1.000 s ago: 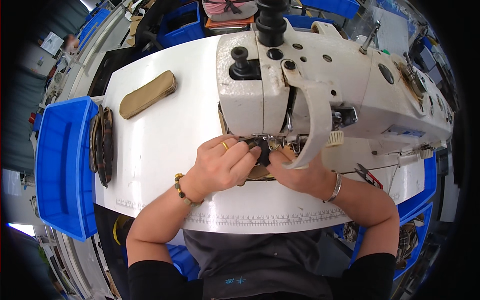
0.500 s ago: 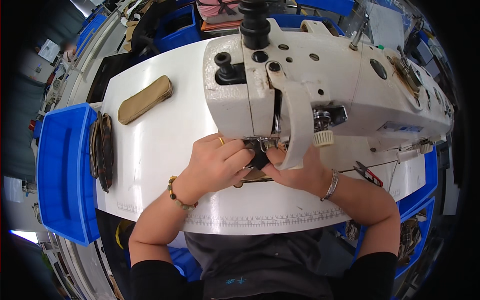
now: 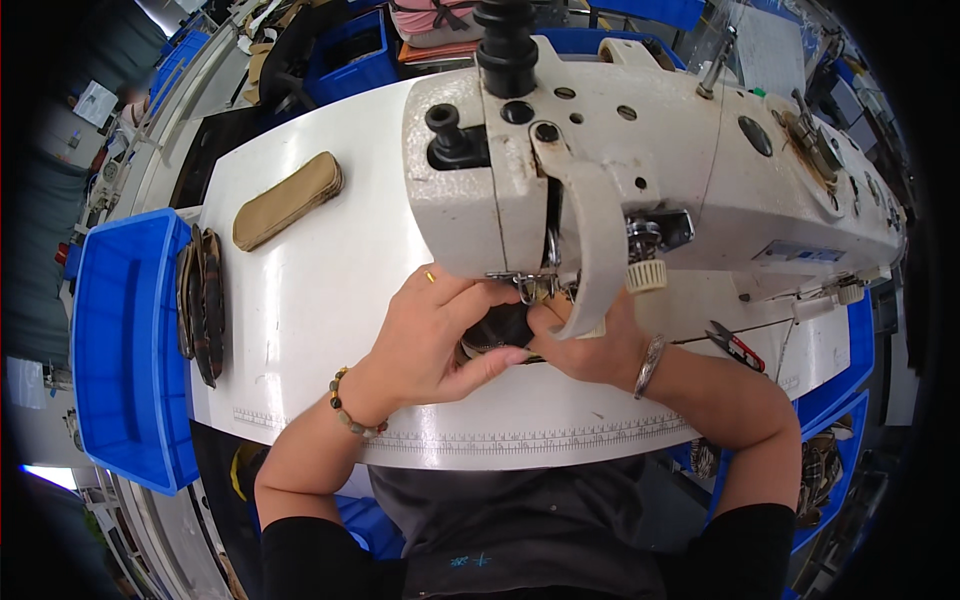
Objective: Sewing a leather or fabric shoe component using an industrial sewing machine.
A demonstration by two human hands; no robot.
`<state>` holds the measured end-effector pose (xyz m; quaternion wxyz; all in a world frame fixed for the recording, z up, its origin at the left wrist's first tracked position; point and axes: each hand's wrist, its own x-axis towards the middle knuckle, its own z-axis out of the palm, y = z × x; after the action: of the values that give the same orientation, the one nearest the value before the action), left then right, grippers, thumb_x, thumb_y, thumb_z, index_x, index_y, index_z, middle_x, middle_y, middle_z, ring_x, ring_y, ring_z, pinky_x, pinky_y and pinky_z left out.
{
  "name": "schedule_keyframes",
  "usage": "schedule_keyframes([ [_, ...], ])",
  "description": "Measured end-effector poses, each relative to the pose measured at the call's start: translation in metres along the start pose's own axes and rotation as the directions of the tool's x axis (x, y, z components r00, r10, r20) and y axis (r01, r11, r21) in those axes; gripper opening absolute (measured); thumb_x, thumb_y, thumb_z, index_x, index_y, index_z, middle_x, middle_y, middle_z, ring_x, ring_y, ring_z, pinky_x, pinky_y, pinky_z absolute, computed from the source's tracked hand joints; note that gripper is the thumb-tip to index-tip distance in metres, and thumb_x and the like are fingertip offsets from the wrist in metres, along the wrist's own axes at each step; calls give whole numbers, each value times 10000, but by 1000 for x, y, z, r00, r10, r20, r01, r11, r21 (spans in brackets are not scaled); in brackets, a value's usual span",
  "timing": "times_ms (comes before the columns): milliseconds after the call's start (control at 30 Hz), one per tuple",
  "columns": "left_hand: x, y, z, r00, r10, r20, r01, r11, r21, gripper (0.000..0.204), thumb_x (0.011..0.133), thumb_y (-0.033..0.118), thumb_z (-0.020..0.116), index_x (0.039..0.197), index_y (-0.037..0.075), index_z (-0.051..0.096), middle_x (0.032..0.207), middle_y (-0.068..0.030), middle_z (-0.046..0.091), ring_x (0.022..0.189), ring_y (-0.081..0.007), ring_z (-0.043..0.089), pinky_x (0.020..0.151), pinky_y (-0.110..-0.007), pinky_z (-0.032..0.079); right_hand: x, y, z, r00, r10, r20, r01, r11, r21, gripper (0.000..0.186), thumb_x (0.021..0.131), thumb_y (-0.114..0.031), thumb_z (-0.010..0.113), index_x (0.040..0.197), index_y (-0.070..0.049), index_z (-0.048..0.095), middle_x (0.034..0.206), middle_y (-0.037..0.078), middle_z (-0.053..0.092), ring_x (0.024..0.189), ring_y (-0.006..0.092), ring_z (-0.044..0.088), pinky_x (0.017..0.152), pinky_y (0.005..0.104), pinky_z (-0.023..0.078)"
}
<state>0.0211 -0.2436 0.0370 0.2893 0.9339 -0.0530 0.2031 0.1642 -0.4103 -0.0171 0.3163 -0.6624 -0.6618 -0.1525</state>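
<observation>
A small dark fabric piece (image 3: 503, 328) with a light edge lies beneath the needle area of a white sewing machine (image 3: 450, 215). Curved around its left side is my left hand (image 3: 425, 335), fingertips by the presser foot and thumb along the near edge. My right hand (image 3: 602, 345) closes on the piece's right side, its fingers partly behind the machine's pale curved guard (image 3: 597, 250). Part of the fabric is hidden under the hands and the machine head.
Brown oblong fabric pieces (image 3: 288, 202) lie stacked on the white table (image 3: 300, 340), left of the machine. Dark plaid pieces (image 3: 208, 305) rest at its left edge beside a blue bin (image 3: 130, 350). Red-and-black thread snips (image 3: 735, 346) lie to the right. A printed ruler (image 3: 520, 442) runs along the front.
My left hand has opened its grip somewhat, its thumb now stretched along the near edge. More of the dark fabric piece shows, and it appears turned. My right hand has shifted slightly.
</observation>
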Motion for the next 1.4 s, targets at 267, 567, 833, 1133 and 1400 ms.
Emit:
schedule_keyframes([
  [267,-3,2,-3,983,-111,148,93,988,124,275,814,250,759,1055,119,740,1002,-34,694,933,-228,642,969,-434,359,-9,-4,3,995,-96,12,97,991,-92,78,712,-124,649,780,-107,615,549,11,514,476,196,560,417,341,425],
  [567,-11,-21,7,985,-23,168,5,994,107,203,723,161,807,923,139,779,904,16,696,886,-215,643,900,-399,388,-12,-33,-14,980,-73,186,90,993,-79,72,697,-117,627,719,-73,574,539,34,510,453,158,562,411,316,434],
  [833,-3,-19,11,983,154,105,-169,972,164,255,639,99,826,888,89,771,801,-34,630,738,-247,633,669,-367,518,-13,-38,-21,960,-76,271,103,991,-88,88,700,-113,613,691,-46,558,530,16,505,455,138,571,414,306,437],
  [1133,-12,-24,12,989,95,110,-111,984,143,203,720,64,797,920,79,766,785,-36,603,719,-233,606,641,-357,475,-14,-39,-20,954,-121,273,147,986,-77,236,697,-128,618,841,54,663,537,19,526,460,139,572,420,298,435],
  [1400,-10,-25,13,991,116,70,-123,986,110,212,733,42,788,939,83,767,771,-46,598,722,-226,601,637,-354,467,-13,-40,-21,956,-116,268,136,989,-58,323,762,-122,625,1012,74,683,546,20,561,455,143,575,414,305,430],
])
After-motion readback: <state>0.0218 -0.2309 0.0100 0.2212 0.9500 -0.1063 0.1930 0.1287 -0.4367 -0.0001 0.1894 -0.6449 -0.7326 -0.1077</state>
